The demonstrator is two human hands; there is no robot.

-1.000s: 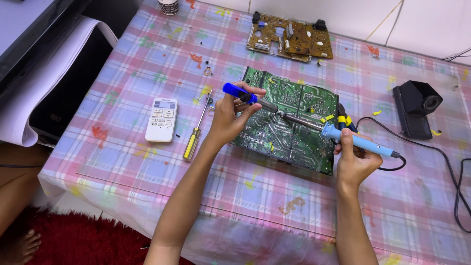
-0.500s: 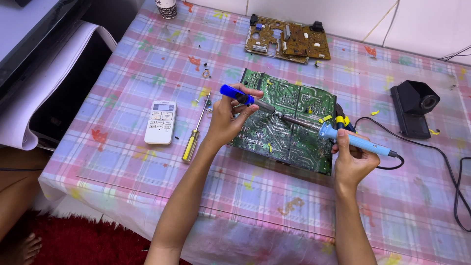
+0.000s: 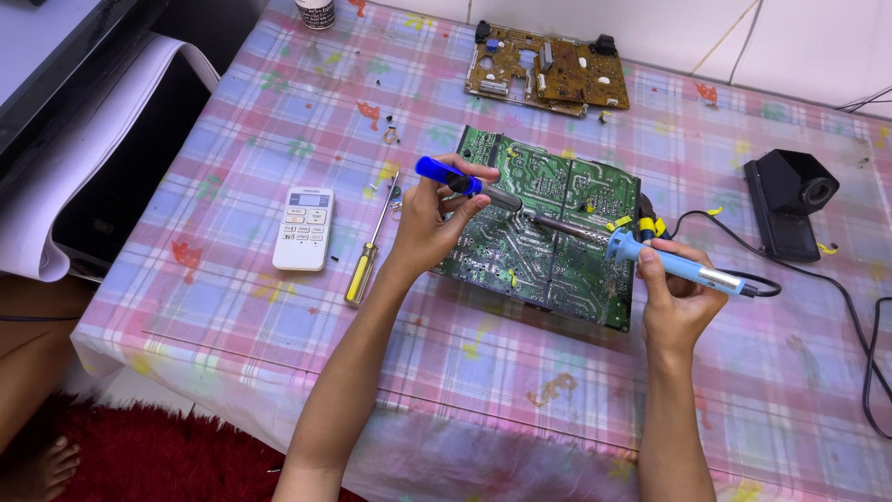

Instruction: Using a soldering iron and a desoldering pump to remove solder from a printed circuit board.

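Observation:
A green circuit board [image 3: 557,265] lies solder side up in the middle of the table. My left hand [image 3: 429,228] grips a blue desoldering pump [image 3: 465,184], its tip pointed down at the board. My right hand [image 3: 675,297] holds a light blue soldering iron [image 3: 664,263] by the handle. The iron's metal tip reaches left over the board and meets the pump's tip near the board's middle. A black cord runs from the iron's handle off to the right.
A yellow-handled screwdriver [image 3: 370,253] and a white remote control [image 3: 305,228] lie left of the board. A brown circuit board [image 3: 546,70] sits at the back. A black stand [image 3: 790,204] is at right. Small screws lie scattered. The plaid tablecloth [image 3: 232,307] covers the table.
Both hands stay on the board with the pump and the iron. The tips have held nearly the same spot; only the camera view has shifted slightly.

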